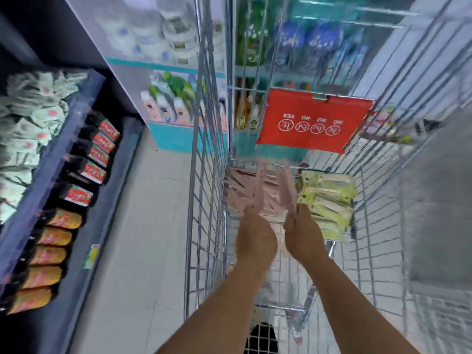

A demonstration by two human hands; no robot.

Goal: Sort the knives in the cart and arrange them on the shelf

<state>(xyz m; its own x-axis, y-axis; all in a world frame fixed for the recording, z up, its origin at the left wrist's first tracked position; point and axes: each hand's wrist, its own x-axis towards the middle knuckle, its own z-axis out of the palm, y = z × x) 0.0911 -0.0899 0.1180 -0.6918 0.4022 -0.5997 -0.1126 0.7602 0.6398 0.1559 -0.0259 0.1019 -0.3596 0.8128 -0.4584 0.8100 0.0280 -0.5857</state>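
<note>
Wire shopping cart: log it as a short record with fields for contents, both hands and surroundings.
cart: silver wire shopping cart, red plastic flap at far end
contents: pink packaged knives on the left, pale green packaged knives on the right
left hand: grips a pink pack, blurred
right hand: grips another pink pack
surroundings: dark blue shelf to the left with hanging packets

The single head view looks steeply down from close above into the wire cart (209,175), shelves (51,159) left.
</note>
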